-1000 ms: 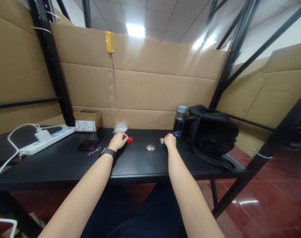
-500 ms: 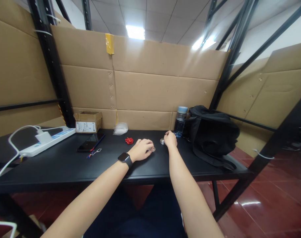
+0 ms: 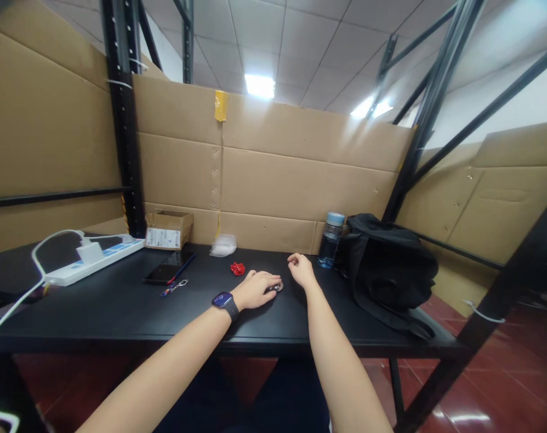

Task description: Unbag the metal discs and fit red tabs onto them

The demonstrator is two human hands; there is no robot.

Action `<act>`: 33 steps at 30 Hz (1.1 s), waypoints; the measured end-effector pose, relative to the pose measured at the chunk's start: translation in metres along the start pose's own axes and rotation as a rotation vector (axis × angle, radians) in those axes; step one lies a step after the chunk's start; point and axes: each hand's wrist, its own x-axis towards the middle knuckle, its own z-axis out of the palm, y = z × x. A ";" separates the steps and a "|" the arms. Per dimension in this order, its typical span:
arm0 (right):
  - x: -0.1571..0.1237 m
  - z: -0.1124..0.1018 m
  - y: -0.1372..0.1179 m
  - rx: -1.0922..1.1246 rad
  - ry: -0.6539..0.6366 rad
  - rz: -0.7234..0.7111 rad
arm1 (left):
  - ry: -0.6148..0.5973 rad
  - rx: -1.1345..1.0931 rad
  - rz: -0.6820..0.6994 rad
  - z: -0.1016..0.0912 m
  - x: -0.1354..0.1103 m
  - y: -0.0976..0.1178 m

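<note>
My left hand point(image 3: 256, 289), with a dark watch on the wrist, lies curled over a small round silver disc point(image 3: 278, 287) on the black table point(image 3: 120, 313); only the disc's right edge shows. Just right of it, my right hand point(image 3: 300, 270) hovers with fingers curled in a pinch, and what they hold is hidden. A small red piece point(image 3: 237, 268) lies loose on the table behind my left hand, apart from it.
A clear plastic bag point(image 3: 223, 245), cardboard box point(image 3: 168, 228), phone point(image 3: 168, 269), keyring point(image 3: 174, 287) and white power strip point(image 3: 97, 261) sit to the left. A water bottle point(image 3: 331, 248) and black bag point(image 3: 391, 264) stand right. Cardboard walls enclose the back.
My left hand left the red piece and moved right onto the silver disc. My right hand drew back slightly; the small silver part beside it no longer shows. The view tilted up.
</note>
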 end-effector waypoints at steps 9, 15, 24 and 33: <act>-0.004 0.007 -0.014 0.320 -0.304 -0.140 | 0.224 -0.065 -0.267 -0.011 0.001 -0.040; -0.011 0.014 -0.021 0.392 -0.407 -0.166 | 0.256 -0.140 -0.222 -0.012 -0.001 -0.041; -0.011 0.023 -0.024 0.552 -0.393 -0.144 | 0.247 -0.307 -0.113 -0.010 0.000 -0.039; -0.014 0.021 -0.034 0.732 -0.430 -0.136 | 0.299 -0.428 -0.164 -0.009 0.001 -0.039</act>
